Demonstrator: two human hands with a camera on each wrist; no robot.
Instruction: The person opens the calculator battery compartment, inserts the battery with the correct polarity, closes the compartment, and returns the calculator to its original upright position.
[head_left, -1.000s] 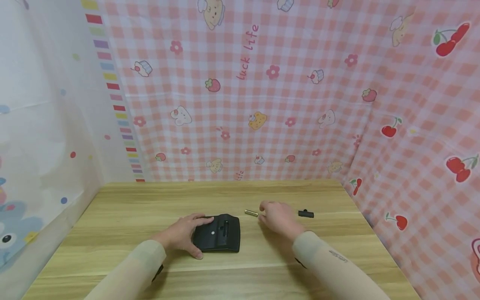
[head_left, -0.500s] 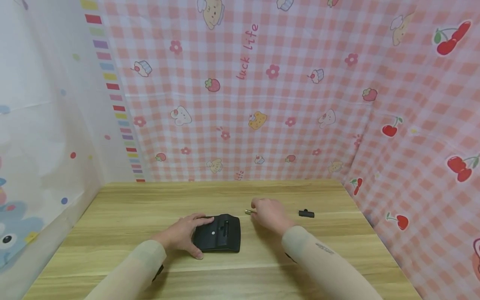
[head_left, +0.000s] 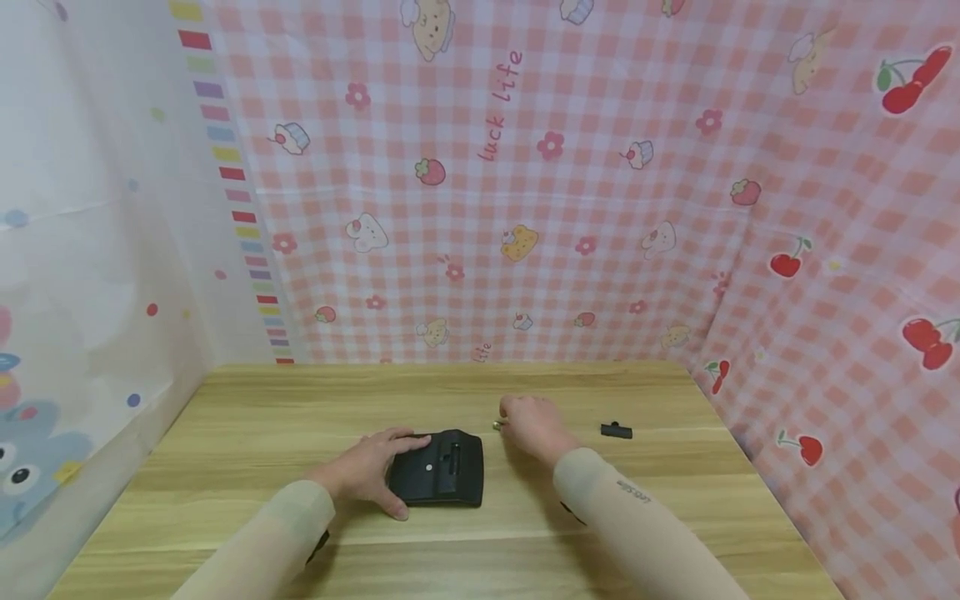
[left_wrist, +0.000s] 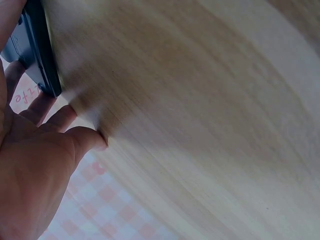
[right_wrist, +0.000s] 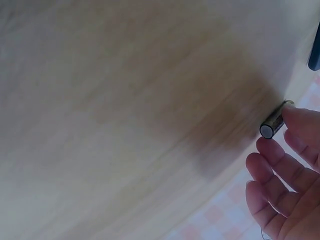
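A flat black device (head_left: 467, 483) lies back side up on the wooden table, with a narrow battery slot in its raised part. It looks like a calculator, though its front is hidden. My left hand (head_left: 367, 473) holds it at its left end, thumb along the near edge and fingers at the far edge. To the right of the device, my right hand (head_left: 538, 427) pinches a small gold-and-black battery (right_wrist: 273, 123) between thumb and fingers. In the head view only the battery's tip shows.
A small black battery cover (head_left: 617, 431) with a tab lies on the table (head_left: 300, 392), right of my right hand. A pink checked cloth (head_left: 480, 192) hangs behind the table, and other printed cloths hang at both sides.
My right hand has moved left to the battery on the table and taken it between its fingers. The left hand and the device have stayed in place.
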